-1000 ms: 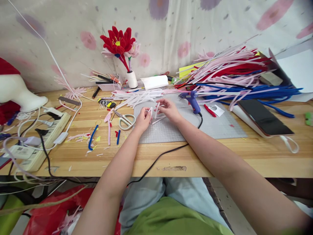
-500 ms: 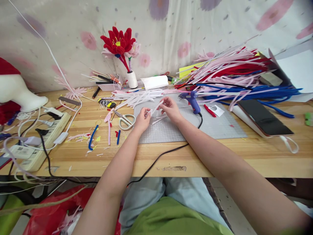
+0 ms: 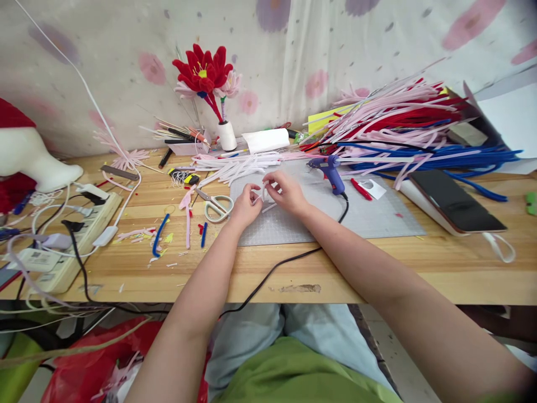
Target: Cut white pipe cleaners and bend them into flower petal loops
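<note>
A matt handheld strip (image 3: 264, 193) contrasts with the grained wooden table (image 3: 377, 268), smooth plastic glue gun (image 3: 332, 174), metal-bladed scissors (image 3: 210, 200) and glossy phone (image 3: 455, 198).

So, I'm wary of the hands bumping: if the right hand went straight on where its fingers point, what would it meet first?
Likely the left hand, just past the white strip between the two; depth there is unclear.
</note>
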